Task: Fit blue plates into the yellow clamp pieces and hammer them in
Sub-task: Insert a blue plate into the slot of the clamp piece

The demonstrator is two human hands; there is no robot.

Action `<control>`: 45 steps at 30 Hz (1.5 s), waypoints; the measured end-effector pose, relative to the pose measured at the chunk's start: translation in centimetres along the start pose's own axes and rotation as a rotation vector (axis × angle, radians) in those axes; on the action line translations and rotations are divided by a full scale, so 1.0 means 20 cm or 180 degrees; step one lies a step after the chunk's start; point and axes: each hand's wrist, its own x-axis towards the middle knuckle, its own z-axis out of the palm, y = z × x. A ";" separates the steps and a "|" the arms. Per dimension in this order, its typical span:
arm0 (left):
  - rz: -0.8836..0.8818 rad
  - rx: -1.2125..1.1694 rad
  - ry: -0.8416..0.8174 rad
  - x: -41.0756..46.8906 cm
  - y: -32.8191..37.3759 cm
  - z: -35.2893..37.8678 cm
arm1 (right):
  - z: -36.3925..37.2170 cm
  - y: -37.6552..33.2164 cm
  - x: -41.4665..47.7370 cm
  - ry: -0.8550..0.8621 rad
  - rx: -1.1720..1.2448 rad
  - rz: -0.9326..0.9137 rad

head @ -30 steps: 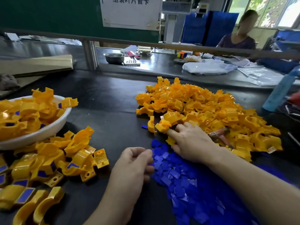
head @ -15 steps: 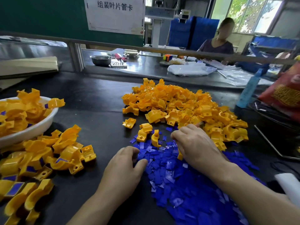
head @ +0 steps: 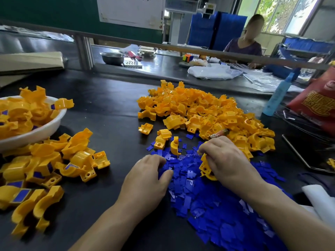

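Note:
A big heap of yellow clamp pieces lies at centre right on the black table. In front of it spreads a pile of blue plates. My right hand grips a yellow clamp piece over the blue pile. My left hand rests at the pile's left edge, fingers curled down onto the blue plates; whether it pinches one is hidden. A hammer handle pokes out of the yellow heap just beyond my right hand.
A white bowl of fitted clamps stands at far left, more fitted clamps scattered before it. A few loose yellow pieces lie between the heaps. A blue bottle and red bag stand right. A person sits beyond the rail.
My right hand drew back from the yellow heap onto the blue pile, now holding a clamp piece. A few yellow pieces were pulled loose toward me. My left hand stayed at the blue plates.

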 end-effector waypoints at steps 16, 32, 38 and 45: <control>0.0404 0.0135 -0.0328 -0.04 0.03 0.03 | -0.05 -0.03 -0.24 -0.0541 -0.0622 0.0692; 0.0665 -0.0397 -0.0382 -0.10 0.12 0.01 | -0.12 -0.12 -0.16 0.0735 0.2986 0.1978; -0.0127 -0.2246 -0.0829 -0.10 0.16 -0.01 | -0.09 -0.14 -0.22 0.0033 0.5040 0.1962; -0.0679 -0.3636 -0.1311 -0.08 0.17 -0.01 | -0.09 -0.18 -0.25 -0.0268 0.5186 0.1791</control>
